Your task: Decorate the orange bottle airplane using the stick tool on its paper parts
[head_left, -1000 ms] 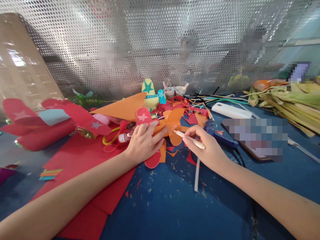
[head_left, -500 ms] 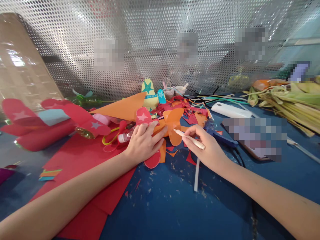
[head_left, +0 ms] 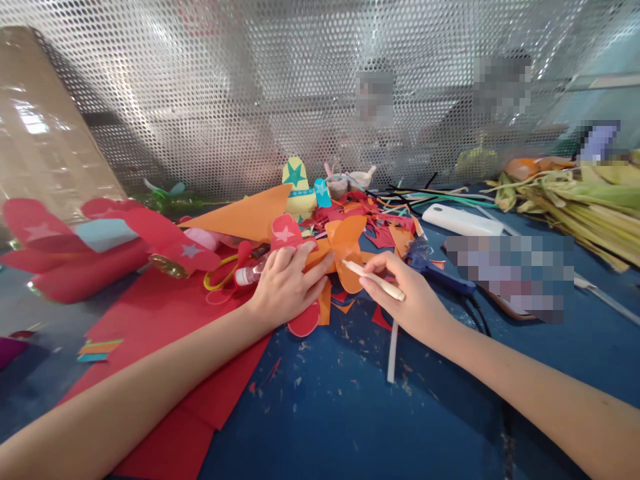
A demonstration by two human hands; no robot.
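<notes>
My right hand (head_left: 407,287) pinches a white pen (head_left: 380,281) with its tip on an orange four-bladed paper propeller (head_left: 350,233). My left hand (head_left: 287,280) lies over a plastic bottle (head_left: 246,275) fitted with a red paper wing bearing a pale star (head_left: 284,233); its fingers grip this bottle plane and reach to the propeller's left blade. The wing's lower end shows below the hand, while much of the bottle is hidden. Red paper sheets (head_left: 200,393) lie under my left forearm.
A red paper plane (head_left: 105,267) stands at left, near an orange paper cone (head_left: 245,213). Red scraps (head_left: 383,237) are heaped behind my hands. At right lie a blue glue gun (head_left: 445,272), a white-handled knife (head_left: 463,220), a phone (head_left: 510,277) and corn husks (head_left: 575,200).
My right hand and the pen have shifted slightly left, and the pen tip sits a little lower on the orange propeller. My left hand stays in place.
</notes>
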